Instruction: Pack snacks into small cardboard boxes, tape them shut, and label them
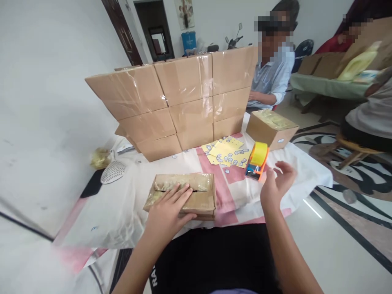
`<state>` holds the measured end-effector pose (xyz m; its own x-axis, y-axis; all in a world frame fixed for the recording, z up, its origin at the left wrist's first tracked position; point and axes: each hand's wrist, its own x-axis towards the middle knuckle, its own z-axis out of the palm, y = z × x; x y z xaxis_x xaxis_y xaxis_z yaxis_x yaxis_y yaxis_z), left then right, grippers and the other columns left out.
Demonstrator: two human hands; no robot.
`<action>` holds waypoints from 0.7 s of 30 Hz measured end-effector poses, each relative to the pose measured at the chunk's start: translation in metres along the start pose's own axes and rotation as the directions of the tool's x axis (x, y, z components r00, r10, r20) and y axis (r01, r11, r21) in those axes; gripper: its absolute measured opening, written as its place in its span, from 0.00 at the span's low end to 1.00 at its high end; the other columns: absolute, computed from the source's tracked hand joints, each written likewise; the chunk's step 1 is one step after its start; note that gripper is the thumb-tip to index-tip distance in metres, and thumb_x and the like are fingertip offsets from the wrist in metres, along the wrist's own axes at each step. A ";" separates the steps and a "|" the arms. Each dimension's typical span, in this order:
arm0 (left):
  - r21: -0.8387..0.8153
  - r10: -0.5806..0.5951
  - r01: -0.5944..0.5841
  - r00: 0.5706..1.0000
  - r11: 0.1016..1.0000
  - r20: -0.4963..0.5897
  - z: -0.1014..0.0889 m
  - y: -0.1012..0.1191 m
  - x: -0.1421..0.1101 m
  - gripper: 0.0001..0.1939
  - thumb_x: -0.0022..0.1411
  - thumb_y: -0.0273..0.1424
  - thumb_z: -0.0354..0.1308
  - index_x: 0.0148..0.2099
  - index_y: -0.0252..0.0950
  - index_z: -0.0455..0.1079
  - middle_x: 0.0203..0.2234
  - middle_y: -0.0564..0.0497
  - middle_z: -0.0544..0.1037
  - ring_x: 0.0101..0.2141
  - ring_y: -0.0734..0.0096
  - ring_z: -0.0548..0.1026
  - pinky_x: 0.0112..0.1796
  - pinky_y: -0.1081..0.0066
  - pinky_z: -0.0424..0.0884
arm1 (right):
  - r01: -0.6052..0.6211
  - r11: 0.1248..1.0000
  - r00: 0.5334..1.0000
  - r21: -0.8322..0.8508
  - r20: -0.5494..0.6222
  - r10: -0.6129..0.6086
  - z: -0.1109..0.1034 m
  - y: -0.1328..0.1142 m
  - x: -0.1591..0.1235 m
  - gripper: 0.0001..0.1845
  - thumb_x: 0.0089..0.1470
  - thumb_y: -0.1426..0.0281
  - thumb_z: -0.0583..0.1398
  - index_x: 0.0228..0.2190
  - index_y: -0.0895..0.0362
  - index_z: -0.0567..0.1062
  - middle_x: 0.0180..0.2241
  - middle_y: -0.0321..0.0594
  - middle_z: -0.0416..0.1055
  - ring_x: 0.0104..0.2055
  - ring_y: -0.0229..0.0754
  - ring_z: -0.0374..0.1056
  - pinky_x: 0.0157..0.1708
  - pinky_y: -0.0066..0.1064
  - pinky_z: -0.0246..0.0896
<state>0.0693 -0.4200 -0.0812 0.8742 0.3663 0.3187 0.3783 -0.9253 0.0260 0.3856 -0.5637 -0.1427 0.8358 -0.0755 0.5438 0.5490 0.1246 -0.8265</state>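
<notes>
Right in front of me lies a cardboard box [202, 200] with strips of clear tape across its top. My left hand [173, 206] rests on the box with fingers stretched over the flaps, the thumb along the near side. Off to the right, my right hand [278, 181] is raised above the cloth, fingers apart and slightly curled, holding nothing. Just left of it stands an orange tape dispenser [261, 167] with a roll of yellowish tape [259, 152]; a small gap seems to separate the two. Yellow sheets [228, 151] with small white labels lie beyond.
A wall of stacked, taped boxes [190, 102] stands along the back. Another taped box [271, 128] sits at the table's right corner. At left are a dotted white object [113, 172] and a cloth-covered table edge. A person in a light blue shirt [275, 77] sits behind the stack.
</notes>
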 end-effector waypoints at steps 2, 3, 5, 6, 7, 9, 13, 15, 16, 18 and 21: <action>-0.008 -0.047 0.047 0.992 0.999 -0.117 0.012 0.001 0.002 0.31 0.63 0.47 0.64 0.65 0.43 0.69 0.60 0.48 0.75 0.61 0.46 0.72 0.60 0.51 0.68 | -0.173 0.982 0.985 0.081 -0.014 0.174 -0.004 0.028 0.034 0.29 0.50 0.59 0.66 0.51 0.51 0.64 0.52 0.44 0.68 0.55 0.49 0.69 0.54 0.47 0.66; -0.010 -0.089 0.089 0.979 0.996 -0.186 0.018 0.002 0.004 0.30 0.64 0.48 0.62 0.64 0.43 0.70 0.59 0.48 0.77 0.61 0.46 0.72 0.61 0.51 0.65 | -0.260 0.958 0.965 0.122 0.064 0.254 -0.003 0.039 0.047 0.33 0.48 0.57 0.67 0.52 0.51 0.63 0.49 0.43 0.70 0.52 0.49 0.71 0.52 0.46 0.68; -0.010 -0.188 0.193 0.942 0.981 -0.280 0.026 0.004 0.011 0.27 0.65 0.50 0.60 0.62 0.43 0.73 0.58 0.46 0.78 0.59 0.45 0.74 0.60 0.52 0.65 | -0.399 0.907 0.893 0.137 0.284 0.351 0.003 0.053 0.062 0.37 0.45 0.52 0.68 0.52 0.52 0.63 0.46 0.43 0.74 0.48 0.49 0.74 0.48 0.44 0.71; -0.002 -0.233 0.242 0.929 0.970 -0.289 0.029 0.006 0.016 0.27 0.66 0.50 0.58 0.61 0.43 0.73 0.58 0.45 0.78 0.58 0.44 0.75 0.57 0.53 0.68 | -0.438 0.891 0.849 0.118 0.381 0.367 0.006 0.057 0.065 0.37 0.45 0.50 0.67 0.51 0.52 0.64 0.45 0.45 0.76 0.46 0.50 0.75 0.47 0.43 0.72; 0.016 -0.271 0.286 0.923 0.958 -0.272 0.030 0.007 0.020 0.26 0.67 0.50 0.57 0.60 0.42 0.74 0.57 0.44 0.78 0.56 0.44 0.76 0.53 0.55 0.71 | -0.461 0.883 0.811 0.095 0.448 0.375 0.009 0.058 0.065 0.36 0.46 0.47 0.66 0.51 0.53 0.67 0.46 0.46 0.77 0.46 0.51 0.76 0.46 0.42 0.72; 0.084 -0.316 0.338 0.927 0.937 -0.201 0.029 0.008 0.027 0.26 0.68 0.50 0.54 0.60 0.42 0.74 0.57 0.43 0.78 0.49 0.45 0.80 0.42 0.57 0.74 | -0.455 0.888 0.781 0.059 0.506 0.366 0.013 0.060 0.062 0.33 0.47 0.45 0.66 0.45 0.56 0.73 0.45 0.51 0.79 0.44 0.54 0.77 0.44 0.42 0.73; 0.175 -0.336 0.347 0.938 0.921 -0.086 0.024 0.008 0.033 0.25 0.70 0.46 0.50 0.61 0.43 0.73 0.56 0.44 0.79 0.39 0.48 0.82 0.33 0.59 0.74 | -0.397 0.918 0.781 0.004 0.526 0.336 0.011 0.064 0.061 0.30 0.47 0.47 0.68 0.40 0.59 0.78 0.42 0.53 0.82 0.42 0.58 0.78 0.40 0.41 0.74; 0.176 -0.343 0.350 0.937 0.920 -0.070 0.024 0.008 0.033 0.24 0.70 0.45 0.49 0.62 0.43 0.72 0.57 0.46 0.78 0.39 0.50 0.82 0.32 0.60 0.74 | -0.374 0.927 0.802 -0.014 0.498 0.331 0.010 0.064 0.061 0.30 0.46 0.47 0.69 0.39 0.60 0.79 0.41 0.52 0.82 0.42 0.58 0.78 0.39 0.40 0.74; 0.177 -0.343 0.352 0.936 0.919 -0.082 0.024 0.007 0.032 0.25 0.70 0.45 0.48 0.62 0.43 0.72 0.58 0.47 0.77 0.39 0.50 0.82 0.31 0.60 0.74 | -0.367 0.930 0.814 -0.017 0.478 0.330 0.010 0.064 0.060 0.30 0.46 0.47 0.69 0.39 0.60 0.79 0.41 0.52 0.82 0.43 0.58 0.78 0.39 0.40 0.73; 0.179 -0.308 0.331 0.940 0.927 -0.147 0.026 0.007 0.029 0.26 0.71 0.46 0.47 0.61 0.41 0.73 0.60 0.47 0.76 0.40 0.50 0.82 0.34 0.59 0.75 | -0.370 0.929 0.830 -0.006 0.446 0.334 0.011 0.061 0.056 0.31 0.46 0.45 0.68 0.39 0.60 0.79 0.41 0.52 0.82 0.44 0.58 0.77 0.40 0.39 0.73; 0.164 -0.209 0.266 0.931 0.950 -0.299 0.028 0.008 0.026 0.26 0.72 0.46 0.46 0.58 0.37 0.76 0.58 0.45 0.78 0.46 0.50 0.81 0.41 0.59 0.75 | -0.418 0.908 0.817 0.032 0.450 0.361 0.011 0.055 0.045 0.33 0.48 0.42 0.66 0.37 0.60 0.78 0.38 0.50 0.82 0.40 0.56 0.78 0.37 0.38 0.73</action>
<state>0.1034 -0.4156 -0.0995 0.6439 0.5052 0.5747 0.6417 -0.7656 -0.0460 0.4531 -0.5492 -0.1623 0.8784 0.4285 0.2118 0.1487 0.1761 -0.9731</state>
